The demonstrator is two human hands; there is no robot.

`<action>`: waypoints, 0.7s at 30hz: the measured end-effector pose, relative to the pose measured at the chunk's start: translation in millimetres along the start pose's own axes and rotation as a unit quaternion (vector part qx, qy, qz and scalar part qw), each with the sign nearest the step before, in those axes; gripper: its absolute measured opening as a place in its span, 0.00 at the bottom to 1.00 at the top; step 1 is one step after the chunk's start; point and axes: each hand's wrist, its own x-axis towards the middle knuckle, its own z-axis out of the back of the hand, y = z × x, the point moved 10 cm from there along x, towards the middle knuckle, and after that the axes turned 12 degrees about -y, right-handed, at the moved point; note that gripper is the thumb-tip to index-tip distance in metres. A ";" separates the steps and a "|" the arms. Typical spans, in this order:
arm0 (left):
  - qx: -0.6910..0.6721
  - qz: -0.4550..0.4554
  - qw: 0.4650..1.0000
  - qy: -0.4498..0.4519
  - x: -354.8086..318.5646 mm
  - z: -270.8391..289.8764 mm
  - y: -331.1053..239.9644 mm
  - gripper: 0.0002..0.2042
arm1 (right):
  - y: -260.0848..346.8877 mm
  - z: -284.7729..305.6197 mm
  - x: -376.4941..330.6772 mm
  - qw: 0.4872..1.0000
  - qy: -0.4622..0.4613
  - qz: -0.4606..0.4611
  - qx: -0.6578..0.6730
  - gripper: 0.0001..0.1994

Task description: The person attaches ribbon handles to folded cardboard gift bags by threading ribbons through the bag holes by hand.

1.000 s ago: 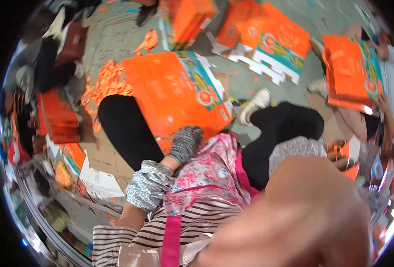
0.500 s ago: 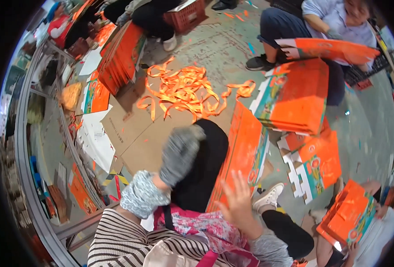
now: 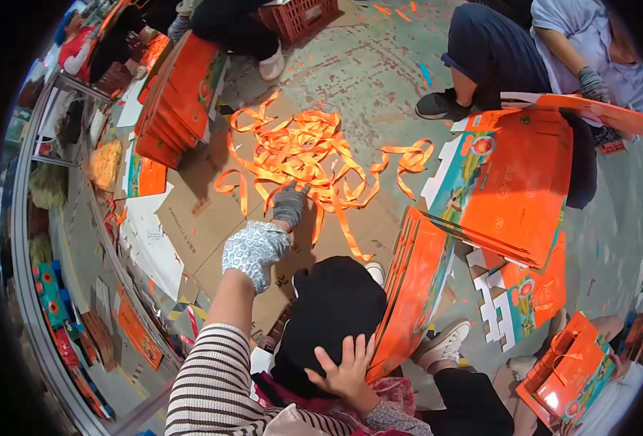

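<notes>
Now, head view: gloved left hand [image 3: 289, 207] reaches down to near edge of tangled orange ribbons [image 3: 310, 149], heaped on flattened cardboard [image 3: 216, 225], apparently to keep them together and off floor [image 3: 604, 218]. Left fingers partly bent at nearest strands; cannot tell whether any is gripped. Bare right hand [image 3: 347, 369] lies on black-clad knee [image 3: 328, 305], fingers spread wide, holding nothing, probably bracing forward lean. Flat-folded orange cartons [image 3: 405, 305], stacked together, sit just right of knee, likely parked there for easy reach.
</notes>
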 end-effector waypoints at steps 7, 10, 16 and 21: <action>0.012 0.025 0.927 0.375 -66.8 2.1 -22.4 0.15 | -4.3 -2.4 4.6 0.999 0.031 -0.020 0.009 0.28; -0.097 0.110 0.969 0.197 -25.4 -35.8 4.1 0.14 | 1.0 -4.0 1.5 0.999 0.019 -0.016 0.025 0.28; -0.446 0.241 0.861 -0.025 12.6 -24.8 50.5 0.10 | 2.6 -5.8 2.5 1.000 0.000 -0.008 0.026 0.27; -0.447 0.105 0.883 -0.101 -16.8 118.9 9.7 0.10 | 13.1 -0.4 9.4 0.999 0.002 -0.006 0.053 0.28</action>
